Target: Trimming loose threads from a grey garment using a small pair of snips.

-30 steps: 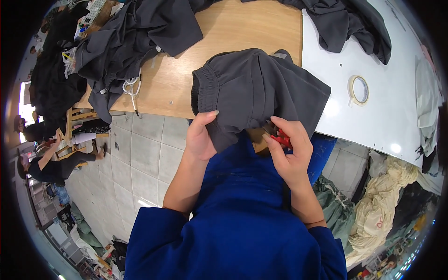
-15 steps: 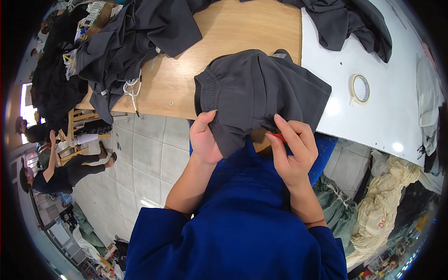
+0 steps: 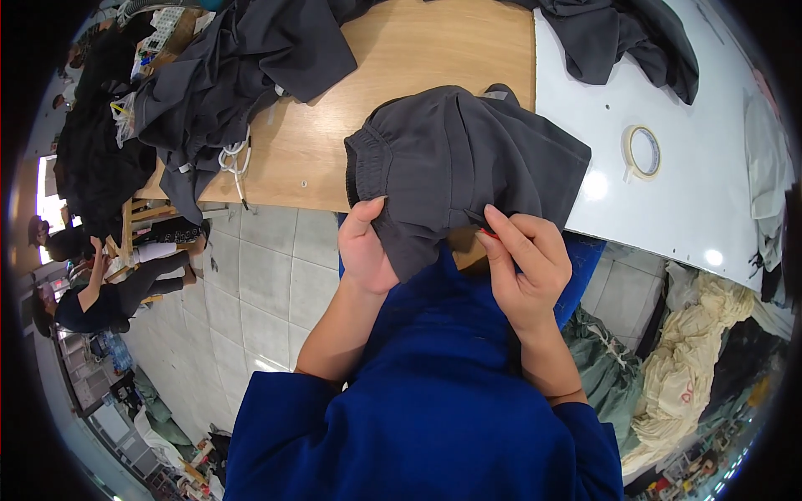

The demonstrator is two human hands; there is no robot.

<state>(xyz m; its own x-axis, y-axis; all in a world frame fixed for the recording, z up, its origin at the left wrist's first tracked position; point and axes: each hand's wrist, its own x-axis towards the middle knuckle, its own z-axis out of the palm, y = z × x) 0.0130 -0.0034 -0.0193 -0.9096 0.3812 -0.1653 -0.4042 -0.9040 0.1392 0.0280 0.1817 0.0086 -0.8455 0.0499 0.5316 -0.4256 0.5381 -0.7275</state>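
A dark grey pair of elastic-waisted shorts or trousers (image 3: 426,167) lies bunched at the table's near edge, its gathered waistband turned to the left. My left hand (image 3: 365,250) grips the cloth below the waistband, thumb on top and the other fingers hidden beneath. At the garment's near edge, by a seam or pocket opening, my right hand (image 3: 530,267) pinches a small red tool (image 3: 490,235) between thumb and fingers. Only a bit of red shows, so its kind is unclear.
More dark grey garments (image 3: 242,75) with a white cord (image 3: 236,163) are heaped at the left of the wooden table (image 3: 418,50). A tape roll (image 3: 642,153) lies on the white table (image 3: 618,125). Cream cloth (image 3: 677,376) stands lower right. A person (image 3: 100,292) sits at far left.
The right fingers have shifted slightly, and less of the red tool shows. My left hand keeps its grip on the garment. The person at the left has moved their legs.
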